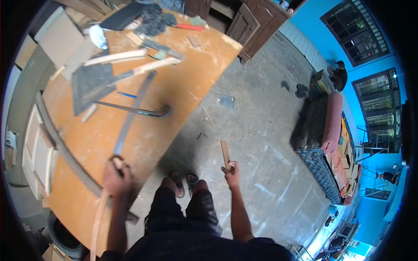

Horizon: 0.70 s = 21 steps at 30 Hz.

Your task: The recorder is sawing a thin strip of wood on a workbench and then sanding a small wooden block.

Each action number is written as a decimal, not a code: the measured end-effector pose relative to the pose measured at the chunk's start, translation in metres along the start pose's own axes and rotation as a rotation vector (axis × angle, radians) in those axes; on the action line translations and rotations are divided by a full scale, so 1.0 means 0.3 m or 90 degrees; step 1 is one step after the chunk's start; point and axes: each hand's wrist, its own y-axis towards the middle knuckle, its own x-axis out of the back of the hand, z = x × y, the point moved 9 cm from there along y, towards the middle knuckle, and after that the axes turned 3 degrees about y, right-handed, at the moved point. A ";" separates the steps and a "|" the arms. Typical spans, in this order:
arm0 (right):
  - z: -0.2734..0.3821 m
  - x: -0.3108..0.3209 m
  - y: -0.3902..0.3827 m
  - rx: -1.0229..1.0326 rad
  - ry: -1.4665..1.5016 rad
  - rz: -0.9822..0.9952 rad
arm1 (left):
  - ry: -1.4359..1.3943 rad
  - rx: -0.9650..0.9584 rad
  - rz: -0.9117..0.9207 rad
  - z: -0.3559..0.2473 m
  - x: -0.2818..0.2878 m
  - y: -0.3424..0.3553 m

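Note:
My left hand (116, 177) is over the near part of the orange-brown tabletop (152, 139), closed around a long thin wooden strip (99, 222) that runs back beside my forearm. Just beyond that hand lies a flat grey metal strip, like a ruler (126, 128); whether the fingers touch it I cannot tell. A dark long-handled tool with a curved end (130, 108) crosses the grey strip, near a blue pencil or pen (127, 95). Out over the floor, my right hand (232, 173) grips a short flat piece of wood (224, 151), which points up and away.
Wood offcuts (156, 65), a dark flat sheet (91, 85) and a red-handled tool (189, 27) cover the table's far part. A brown cabinet (261, 26) stands beyond. A sofa piled with boards (342, 161) is right. One person (339, 76) crouches by the blue wall; another (387, 176) is farther right.

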 end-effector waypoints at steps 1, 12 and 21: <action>0.154 -0.010 -0.059 0.004 0.000 0.008 | 0.000 0.000 -0.007 -0.023 0.026 0.008; 0.985 -0.659 -0.141 0.309 -0.193 0.405 | -0.030 0.039 0.019 -0.112 0.053 0.039; 1.214 -1.011 0.028 0.790 -0.457 0.371 | 0.018 0.076 -0.111 -0.137 0.173 0.074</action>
